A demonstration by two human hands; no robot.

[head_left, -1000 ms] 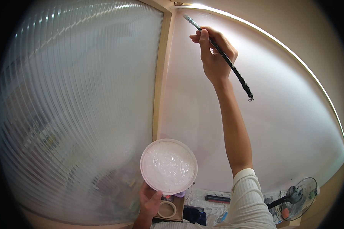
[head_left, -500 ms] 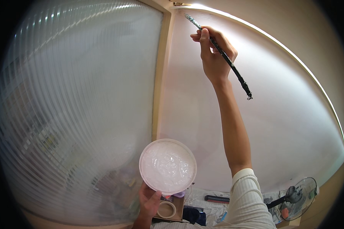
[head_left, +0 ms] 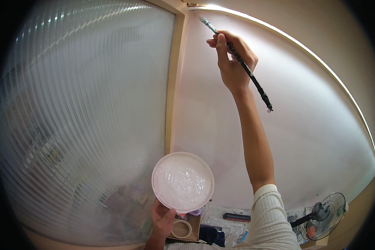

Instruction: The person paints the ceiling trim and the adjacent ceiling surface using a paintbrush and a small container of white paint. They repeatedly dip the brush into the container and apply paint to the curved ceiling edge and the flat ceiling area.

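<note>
My right hand (head_left: 239, 62) is raised high against the pale wall (head_left: 304, 121), its fingers closed round a slim paintbrush (head_left: 254, 79). The brush has a long dark, paint-spattered handle. Its whitish tip points up and left, at the wall's upper left corner near the wooden frame (head_left: 177, 66); whether the bristles touch the wall I cannot tell. Low in the view, my left hand (head_left: 163, 218) grips a round white tub (head_left: 183, 182) by its near edge. Glossy whitish paint or paste shows inside it. Some of the left fingers are hidden beneath the tub.
A ribbed translucent panel (head_left: 87, 104) fills the left side. Along the wall's top runs a bright light strip (head_left: 321, 58). Below are a roll of tape (head_left: 181, 228) in a box, a dark-handled tool (head_left: 236, 217), dark cloth (head_left: 212, 236) and a fan (head_left: 327, 214) at the lower right.
My right hand and the brush have shifted very slightly left and down along the wall. The left hand and tub stay in place.
</note>
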